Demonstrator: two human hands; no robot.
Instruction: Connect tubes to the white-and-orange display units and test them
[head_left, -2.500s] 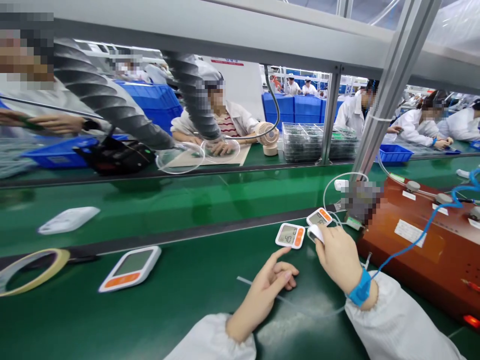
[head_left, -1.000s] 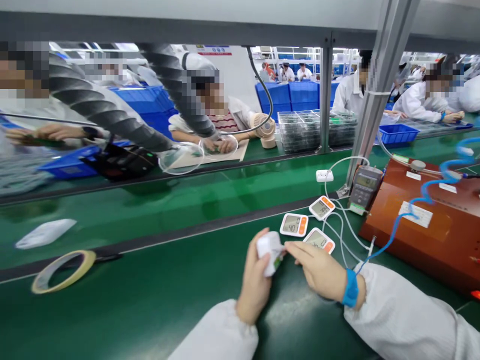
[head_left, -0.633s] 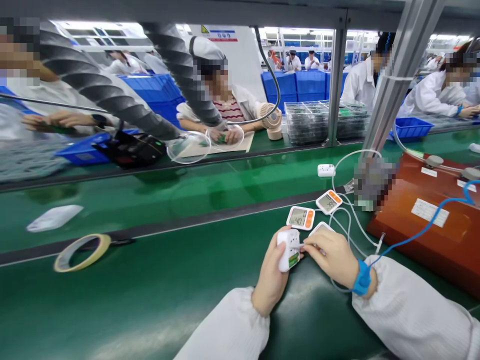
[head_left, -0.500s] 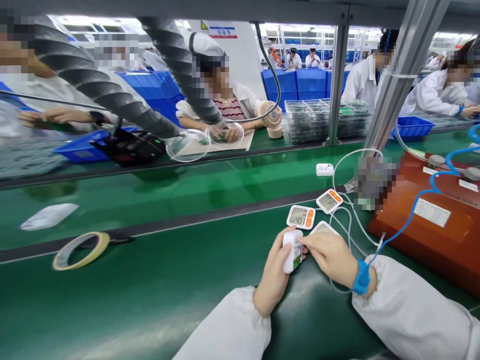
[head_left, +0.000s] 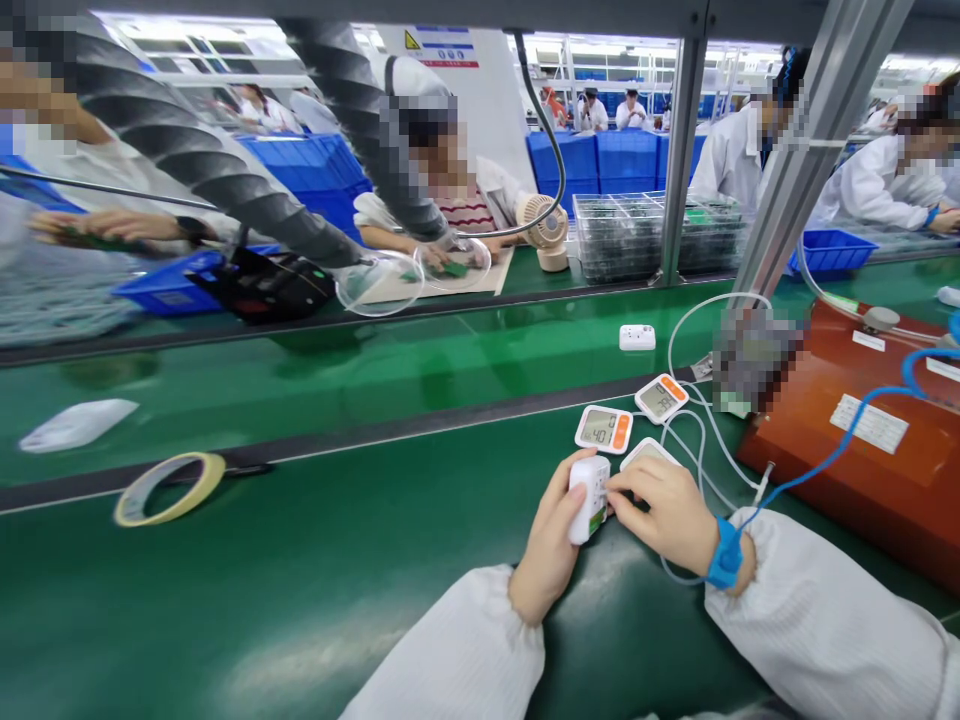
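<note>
My left hand (head_left: 551, 535) is wrapped round a small white plastic device (head_left: 589, 498), held upright and tilted with its back toward my right hand. A green patch shows at its lower edge. My right hand (head_left: 664, 505), with a blue wrist strap (head_left: 725, 555), has thumb and index finger pinched at the device's back; what lies between them is too small to make out. Just beyond my hands lie a white display unit with orange buttons (head_left: 604, 429), a second display unit (head_left: 661, 399) and a third unit (head_left: 649, 453) partly covered by my right hand.
Thin white tubes (head_left: 701, 450) loop beside an orange-brown box (head_left: 840, 430) at right. A tape roll (head_left: 169, 490) lies at left. On the green belt (head_left: 450, 360) are a white unit (head_left: 637, 337) and a white packet (head_left: 79, 425). Co-workers sit across, behind grey ducts (head_left: 210, 170).
The white unit and the packet on the belt have shifted left. My right fingertips have drawn back slightly along the device; my left hand keeps its hold.
</note>
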